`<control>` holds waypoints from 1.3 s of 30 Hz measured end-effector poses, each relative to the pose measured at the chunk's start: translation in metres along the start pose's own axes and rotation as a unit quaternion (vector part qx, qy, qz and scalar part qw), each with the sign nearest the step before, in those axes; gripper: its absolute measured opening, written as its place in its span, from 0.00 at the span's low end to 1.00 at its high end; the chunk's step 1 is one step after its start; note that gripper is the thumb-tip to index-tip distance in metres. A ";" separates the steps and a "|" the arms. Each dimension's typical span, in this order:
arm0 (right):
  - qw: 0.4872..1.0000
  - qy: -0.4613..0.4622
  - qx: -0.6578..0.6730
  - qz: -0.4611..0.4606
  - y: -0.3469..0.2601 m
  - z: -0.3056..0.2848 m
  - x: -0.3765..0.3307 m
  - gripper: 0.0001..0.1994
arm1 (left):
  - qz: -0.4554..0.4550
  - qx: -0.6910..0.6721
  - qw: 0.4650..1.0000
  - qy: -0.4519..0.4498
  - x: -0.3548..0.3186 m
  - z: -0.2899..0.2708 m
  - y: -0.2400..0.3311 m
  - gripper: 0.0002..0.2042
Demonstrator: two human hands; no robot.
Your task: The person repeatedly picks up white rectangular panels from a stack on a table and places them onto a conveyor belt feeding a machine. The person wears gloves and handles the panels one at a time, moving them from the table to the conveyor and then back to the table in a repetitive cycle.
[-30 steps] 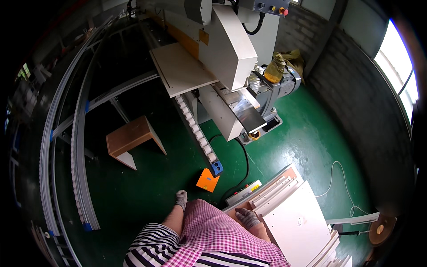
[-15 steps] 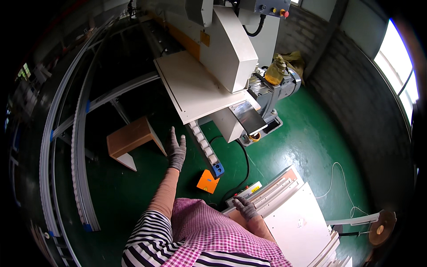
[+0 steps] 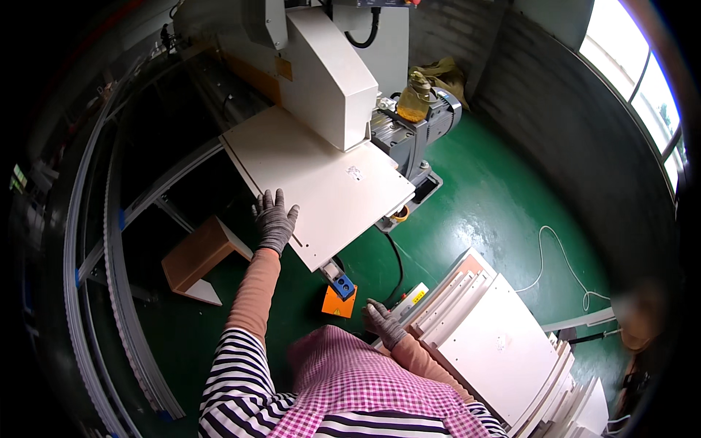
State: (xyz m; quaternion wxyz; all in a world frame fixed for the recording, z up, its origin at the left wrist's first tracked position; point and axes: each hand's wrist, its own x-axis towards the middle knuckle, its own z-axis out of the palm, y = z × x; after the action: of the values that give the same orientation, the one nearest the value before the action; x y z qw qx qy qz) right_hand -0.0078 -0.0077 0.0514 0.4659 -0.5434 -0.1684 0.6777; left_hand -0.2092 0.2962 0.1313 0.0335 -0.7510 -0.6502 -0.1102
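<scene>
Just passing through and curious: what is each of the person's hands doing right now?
Left hand: open, fingers spread, flat on the edge of the white panel.
Right hand: resting on the stack of white boards; grip cannot be told.

Green floor point(image 3: 504, 212) — panel stack point(image 3: 496, 350), wooden stool point(image 3: 197, 259), white cable point(image 3: 562, 255).

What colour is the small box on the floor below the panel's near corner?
Orange box with a blue part on top, clearest in the head view.
</scene>
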 end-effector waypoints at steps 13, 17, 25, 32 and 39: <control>0.981 0.028 0.186 -0.054 -0.020 0.034 0.022 0.29 | 0.039 0.034 0.997 -0.055 0.060 0.011 -0.006 0.32; 0.917 -0.022 0.398 -0.023 -0.028 0.017 -0.025 0.26 | 0.047 0.037 0.996 -0.058 0.075 0.018 0.012 0.30; 0.890 0.041 0.449 -0.067 0.004 -0.065 -0.133 0.22 | 0.011 -0.003 0.996 -0.089 0.105 0.038 0.029 0.34; 0.894 0.325 0.273 -0.143 0.099 -0.161 -0.224 0.23 | 0.178 -0.172 0.944 -0.218 0.111 0.087 0.070 0.30; 0.774 0.629 0.058 0.052 0.205 -0.254 -0.279 0.26 | 0.260 -0.154 0.937 -0.173 -0.004 0.102 0.194 0.31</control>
State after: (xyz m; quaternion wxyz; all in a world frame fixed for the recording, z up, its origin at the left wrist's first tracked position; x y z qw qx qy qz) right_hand 0.1204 -0.4102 -0.0270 0.4625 -0.8284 0.2301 0.2165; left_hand -0.0061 0.2822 0.0487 -0.1677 -0.8974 -0.4028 -0.0649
